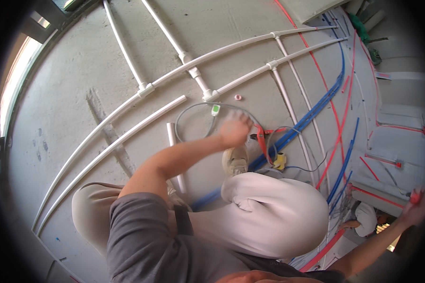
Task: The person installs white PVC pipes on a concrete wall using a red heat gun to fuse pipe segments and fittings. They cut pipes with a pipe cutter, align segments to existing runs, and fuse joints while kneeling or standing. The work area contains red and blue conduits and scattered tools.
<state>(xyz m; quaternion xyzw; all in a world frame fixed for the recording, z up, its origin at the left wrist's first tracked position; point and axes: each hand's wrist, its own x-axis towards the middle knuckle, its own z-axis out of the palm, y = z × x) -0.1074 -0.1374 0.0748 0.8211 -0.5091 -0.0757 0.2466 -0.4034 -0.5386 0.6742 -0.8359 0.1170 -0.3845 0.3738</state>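
Note:
My left hand (236,126) is blurred above my shoe, just left of a red-handled tool (260,137) with grey cable around it; I cannot tell whether it holds anything. Above it lie a small pink fitting (238,97) and a white device with a green face (216,110) inside a cable loop. A yellow tool (279,160) sits beside the blue pipes (323,104). A loose white pipe (177,174) is left of my shoe. At the far right, my right hand (413,211) is closed on a small red object (414,197).
Joined white pipes (243,43) cross the grey concrete (52,137), with red pipes (316,66) on the right. A co-worker in a light top (366,217) is at the lower right beside a step (378,197). Green material (361,30) lies at the upper right.

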